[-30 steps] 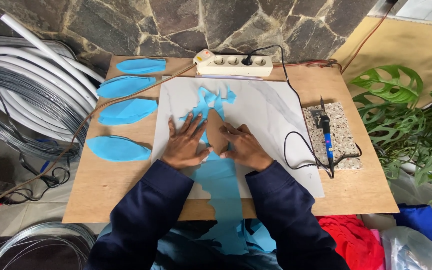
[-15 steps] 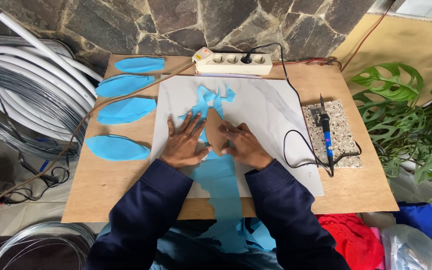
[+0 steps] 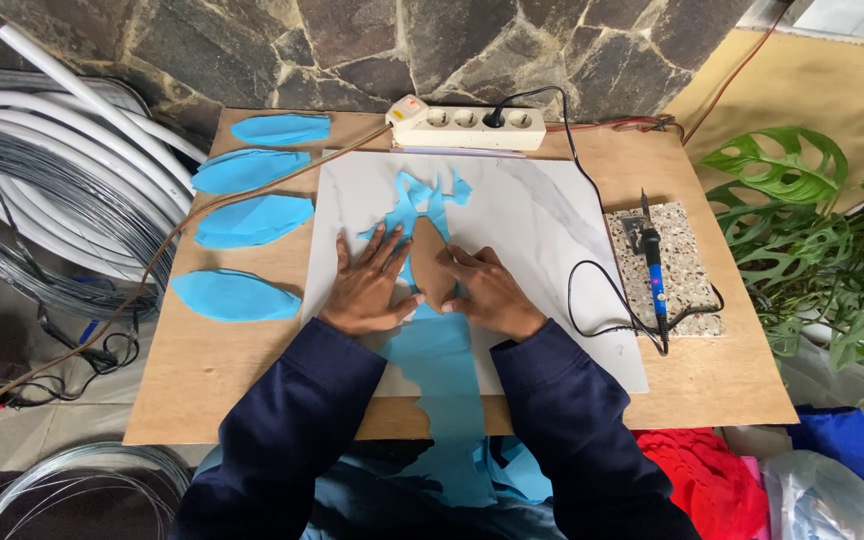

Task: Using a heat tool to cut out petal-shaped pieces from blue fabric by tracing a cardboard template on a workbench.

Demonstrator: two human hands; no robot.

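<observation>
Nothing has shifted: left hand (image 3: 370, 290) and right hand (image 3: 492, 292), fingers spread flat, pin brown leaf-shaped card template (image 3: 431, 262) on thin, floppy blue fabric strip (image 3: 442, 350); likely best pinched at its edges

A wall of rough grey-brown stone (image 3: 372, 45) stands behind the plywood surface (image 3: 222, 370), with coiled white pipe (image 3: 62, 190) and grey wire (image 3: 12, 230) to one side and a leafy green plant (image 3: 822, 230) by a yellow wall (image 3: 812, 90) on the other.

Under your fingers (image 3: 384, 255) lie a brown leaf shape (image 3: 430, 268), blue cloth (image 3: 444, 350) and a white, grey-veined board (image 3: 542, 225).
</observation>
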